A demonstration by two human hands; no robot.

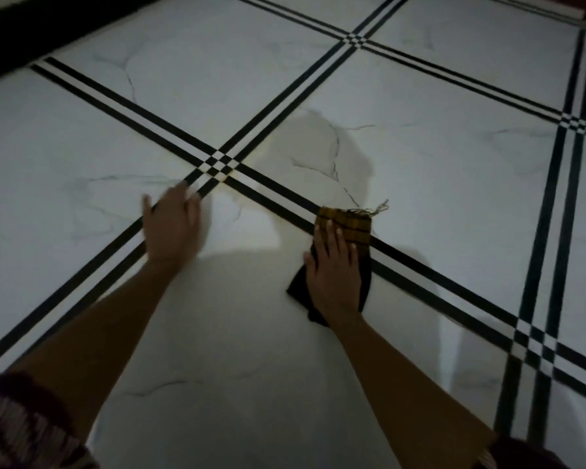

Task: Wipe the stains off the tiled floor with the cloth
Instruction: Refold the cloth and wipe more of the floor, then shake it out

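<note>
The tiled floor (437,170) is white marble-look tile with double black border lines. A dark cloth (351,225) with a mustard striped end and a frayed fringe lies over one black line. My right hand (334,265) presses flat on it, fingers spread, covering its middle. My left hand (171,226) rests flat on the floor to the left, blurred, fingers apart, holding nothing. Faint yellowish stains (232,172) tint the floor around the line crossing just beyond my left hand. A duller, damp-looking patch (322,154) spreads beyond the cloth.
A black skirting strip (31,32) runs along the top left edge of the floor. Patterned sleeves (24,424) show at the bottom corners. Open tiles stretch to the right and far side.
</note>
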